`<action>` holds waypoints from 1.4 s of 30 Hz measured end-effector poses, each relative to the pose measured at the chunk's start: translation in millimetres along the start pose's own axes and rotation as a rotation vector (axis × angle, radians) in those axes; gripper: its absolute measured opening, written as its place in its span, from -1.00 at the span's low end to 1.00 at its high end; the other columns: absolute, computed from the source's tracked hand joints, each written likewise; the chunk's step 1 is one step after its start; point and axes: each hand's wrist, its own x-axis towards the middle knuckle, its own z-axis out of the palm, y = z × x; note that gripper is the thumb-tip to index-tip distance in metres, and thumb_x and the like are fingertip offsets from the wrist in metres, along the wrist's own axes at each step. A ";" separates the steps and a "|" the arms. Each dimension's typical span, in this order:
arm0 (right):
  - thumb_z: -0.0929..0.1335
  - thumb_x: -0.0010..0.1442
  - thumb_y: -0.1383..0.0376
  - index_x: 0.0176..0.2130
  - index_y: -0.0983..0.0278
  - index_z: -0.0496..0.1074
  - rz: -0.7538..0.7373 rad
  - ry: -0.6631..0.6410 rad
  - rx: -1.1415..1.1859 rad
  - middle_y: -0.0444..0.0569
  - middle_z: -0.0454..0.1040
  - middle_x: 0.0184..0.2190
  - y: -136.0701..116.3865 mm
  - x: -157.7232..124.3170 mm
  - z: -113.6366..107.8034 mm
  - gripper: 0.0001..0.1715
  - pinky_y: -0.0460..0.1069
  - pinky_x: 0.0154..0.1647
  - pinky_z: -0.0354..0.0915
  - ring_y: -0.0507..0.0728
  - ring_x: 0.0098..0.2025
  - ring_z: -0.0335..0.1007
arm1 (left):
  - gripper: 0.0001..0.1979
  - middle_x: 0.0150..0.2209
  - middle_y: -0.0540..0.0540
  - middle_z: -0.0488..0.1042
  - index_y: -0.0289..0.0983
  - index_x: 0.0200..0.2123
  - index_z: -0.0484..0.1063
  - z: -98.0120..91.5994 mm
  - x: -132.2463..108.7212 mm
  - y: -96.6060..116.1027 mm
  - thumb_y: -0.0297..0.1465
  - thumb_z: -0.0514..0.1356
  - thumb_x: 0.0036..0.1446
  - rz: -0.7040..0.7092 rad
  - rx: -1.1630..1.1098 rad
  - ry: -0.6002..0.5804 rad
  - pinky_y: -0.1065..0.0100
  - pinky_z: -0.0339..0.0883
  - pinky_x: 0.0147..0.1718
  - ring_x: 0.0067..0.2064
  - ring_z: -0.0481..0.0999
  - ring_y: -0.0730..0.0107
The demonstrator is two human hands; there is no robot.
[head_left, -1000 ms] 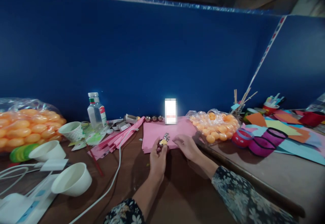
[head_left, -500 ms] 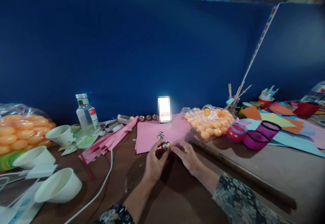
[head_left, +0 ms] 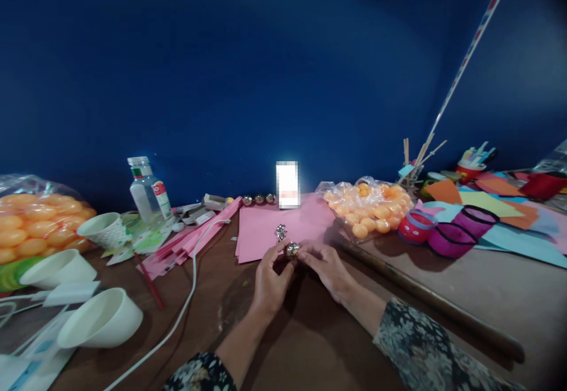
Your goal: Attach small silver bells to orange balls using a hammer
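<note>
A small ball wrapped in shiny silver foil [head_left: 292, 250] sits between the fingertips of both hands, just above the brown table. My left hand [head_left: 271, 282] pinches it from the left and my right hand [head_left: 328, 267] presses on it from the right. A crumpled scrap of silver foil [head_left: 280, 232] lies on the pink paper sheet [head_left: 266, 225] right behind the hands. Three foil-covered balls [head_left: 259, 199] stand in a row at the back edge of that sheet.
A clear bag of orange balls [head_left: 370, 209] lies to the right, a bigger bag [head_left: 31, 225] at far left. White paper cups [head_left: 100, 323], a white cable [head_left: 186, 302], a plastic bottle [head_left: 146, 193] and pink strips [head_left: 195, 240] crowd the left. Coloured paper and paper rings [head_left: 447, 237] lie right.
The ball showed orange a second ago and is now covered in foil. My right hand came in from the pink paper onto the ball. The view drifted slightly.
</note>
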 end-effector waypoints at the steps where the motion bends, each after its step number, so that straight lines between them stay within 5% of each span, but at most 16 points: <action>1: 0.38 -0.02 0.20 -0.49 0.32 0.43 0.002 0.001 -0.008 -0.06 0.40 -0.34 0.7 0.2 -0.3 -0.79 -0.06 -0.20 0.19 0.09 -0.26 0.29 | -0.59 -0.08 -0.18 0.44 -0.28 -0.06 0.35 0.0 0.0 -0.3 -0.41 0.21 -0.06 -0.002 -0.003 0.001 0.20 0.26 -0.04 -0.04 0.41 0.21; 42: 0.36 0.01 0.16 -0.47 0.33 0.46 -0.010 -0.008 -0.163 0.00 0.42 -0.24 5.2 1.6 -4.9 -0.74 -0.03 -0.17 0.20 0.13 -0.19 0.29 | -0.61 -0.09 -0.17 0.44 -0.28 -0.10 0.38 -0.7 0.1 2.9 -0.54 0.17 -0.08 0.044 0.041 0.008 0.17 0.23 -0.02 -0.03 0.39 0.21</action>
